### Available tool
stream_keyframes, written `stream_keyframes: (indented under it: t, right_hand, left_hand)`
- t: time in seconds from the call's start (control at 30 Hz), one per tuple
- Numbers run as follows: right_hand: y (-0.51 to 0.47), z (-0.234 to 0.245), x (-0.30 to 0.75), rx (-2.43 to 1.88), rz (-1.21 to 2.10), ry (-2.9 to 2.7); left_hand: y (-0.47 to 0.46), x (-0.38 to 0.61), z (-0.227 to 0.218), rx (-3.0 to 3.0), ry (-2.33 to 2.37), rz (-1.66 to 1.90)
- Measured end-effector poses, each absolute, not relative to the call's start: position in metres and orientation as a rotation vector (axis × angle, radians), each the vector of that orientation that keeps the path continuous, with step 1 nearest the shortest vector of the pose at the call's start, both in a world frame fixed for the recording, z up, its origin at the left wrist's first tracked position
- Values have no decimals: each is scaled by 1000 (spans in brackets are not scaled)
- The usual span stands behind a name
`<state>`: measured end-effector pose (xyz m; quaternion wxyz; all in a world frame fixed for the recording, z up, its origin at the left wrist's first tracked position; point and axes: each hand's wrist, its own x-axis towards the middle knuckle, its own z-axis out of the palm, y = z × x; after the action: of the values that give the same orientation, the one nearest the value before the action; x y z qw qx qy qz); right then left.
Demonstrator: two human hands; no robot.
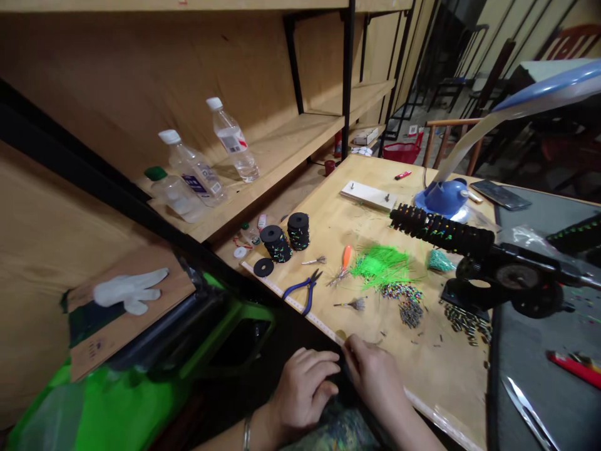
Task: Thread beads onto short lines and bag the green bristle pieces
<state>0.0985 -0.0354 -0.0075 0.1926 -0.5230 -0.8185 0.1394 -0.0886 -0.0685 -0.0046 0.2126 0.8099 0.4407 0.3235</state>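
My left hand (pixel 307 388) is just off the table's front edge, its fingers loosely bent, with a gap to the thumb and nothing visible in it. Beside it, my right hand (pixel 375 373) rests at the edge with its fingers curled together; whatever they may hold is hidden. Beyond the hands lie blue-handled pliers (pixel 305 291), a small feathery tuft on a stem (pixel 354 304) and an orange-handled tool (pixel 346 258). A pile of bright green strands (pixel 382 263) sits farther back, with multicoloured beads (pixel 401 291) and grey metal bits (pixel 410 313) in front.
Two black spools (pixel 276 243) stand at the table's left. A black clamp device (pixel 511 275) juts in from the right, near a blue lamp (pixel 441 197). Tweezers (pixel 528 413) lie on the grey mat (pixel 521 341). Bottles (pixel 235 141) stand on the wooden shelf (pixel 277 160).
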Motion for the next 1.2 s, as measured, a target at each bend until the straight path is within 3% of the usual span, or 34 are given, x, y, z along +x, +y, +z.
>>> stream_keyframes:
  t: [0.77,1.2]
  right_hand:
    - [-21,-8,74,-1505,332,-2380]
    - [-20,-4,73,-1546,379,-2392]
  left_hand:
    - [-56,-97,0,2392,1318,822]
    - [-64,-83,-4,2509,1562,240]
